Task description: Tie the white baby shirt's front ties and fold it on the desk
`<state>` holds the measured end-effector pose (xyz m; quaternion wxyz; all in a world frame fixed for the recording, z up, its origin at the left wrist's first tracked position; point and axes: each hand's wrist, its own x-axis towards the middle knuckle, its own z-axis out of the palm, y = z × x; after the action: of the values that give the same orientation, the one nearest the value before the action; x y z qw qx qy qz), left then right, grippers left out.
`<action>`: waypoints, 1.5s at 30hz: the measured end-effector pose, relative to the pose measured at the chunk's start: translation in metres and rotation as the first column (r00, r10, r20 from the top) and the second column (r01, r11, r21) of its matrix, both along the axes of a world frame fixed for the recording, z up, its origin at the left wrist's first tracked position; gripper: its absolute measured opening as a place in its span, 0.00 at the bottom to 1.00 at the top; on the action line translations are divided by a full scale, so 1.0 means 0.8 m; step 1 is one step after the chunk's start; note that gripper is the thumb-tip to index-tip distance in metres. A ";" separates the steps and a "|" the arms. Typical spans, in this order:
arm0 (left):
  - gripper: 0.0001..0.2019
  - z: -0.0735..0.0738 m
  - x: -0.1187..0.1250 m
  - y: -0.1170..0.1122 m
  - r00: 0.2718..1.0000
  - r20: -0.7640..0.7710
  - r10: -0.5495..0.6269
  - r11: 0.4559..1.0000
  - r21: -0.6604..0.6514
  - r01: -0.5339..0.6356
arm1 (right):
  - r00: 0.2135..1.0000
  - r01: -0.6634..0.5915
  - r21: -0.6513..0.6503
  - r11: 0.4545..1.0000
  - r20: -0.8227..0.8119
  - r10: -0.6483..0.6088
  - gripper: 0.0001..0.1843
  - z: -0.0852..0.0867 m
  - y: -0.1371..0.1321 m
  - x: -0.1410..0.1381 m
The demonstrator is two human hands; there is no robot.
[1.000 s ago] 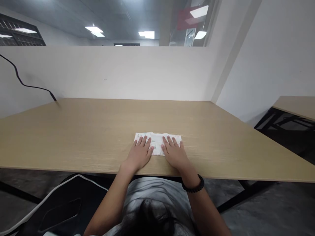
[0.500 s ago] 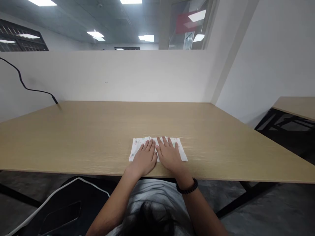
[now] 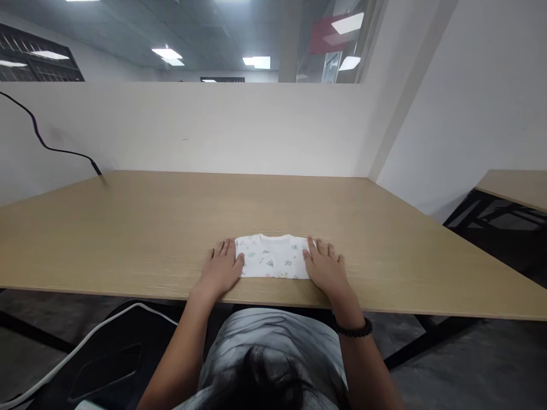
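A small white baby shirt [image 3: 276, 262] with a scattered print lies folded into a flat, wide strip near the table's front edge, its rounded neckline facing away from me. My left hand [image 3: 221, 270] rests flat with fingers stretched out, the thumb side over the shirt's left end. At the right end my right hand [image 3: 325, 266] lies flat too, fingers spread, its thumb and index finger on the cloth. Neither hand grips anything. Both ends of the shirt are partly hidden under the hands.
The wooden table [image 3: 171, 222] runs back to a white partition [image 3: 231, 128]. A black cable [image 3: 68, 151] hangs down to its back left corner. Another table [image 3: 517, 185] stands at the far right. Below the front edge, at the left, is a black seat or bag with a white cord [image 3: 94, 330].
My hands have slid apart from the middle of the shirt to its two ends, left hand leftward, right hand rightward. The neckline and print now show between them.
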<state>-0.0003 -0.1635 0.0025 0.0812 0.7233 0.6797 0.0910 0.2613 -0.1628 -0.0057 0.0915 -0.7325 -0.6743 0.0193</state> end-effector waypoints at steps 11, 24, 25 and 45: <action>0.30 -0.007 -0.019 -0.004 0.998 -0.013 0.054 0.998 0.022 -0.053 | 0.998 0.032 0.073 0.997 -0.048 -0.029 0.30 -0.004 -0.007 0.031; 0.29 0.014 0.008 -0.045 0.884 0.283 -0.373 0.909 0.305 0.286 | 0.930 -0.361 0.220 0.906 0.005 0.369 0.30 0.029 -0.024 0.002; 0.29 0.016 0.018 -0.049 0.863 0.246 -0.442 0.885 0.278 0.374 | 0.899 -0.430 0.203 0.880 0.010 0.437 0.29 0.027 -0.022 -0.008; 0.14 0.045 0.031 -0.139 0.398 0.413 -0.819 0.387 -0.115 0.915 | 0.633 -0.759 -0.185 0.624 -0.434 0.641 0.05 0.017 -0.168 -0.001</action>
<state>0.0244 -0.2751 0.0387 0.3325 0.9258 0.1780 0.0256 0.2602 -0.2975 0.0082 0.0546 -0.3955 -0.8682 0.2948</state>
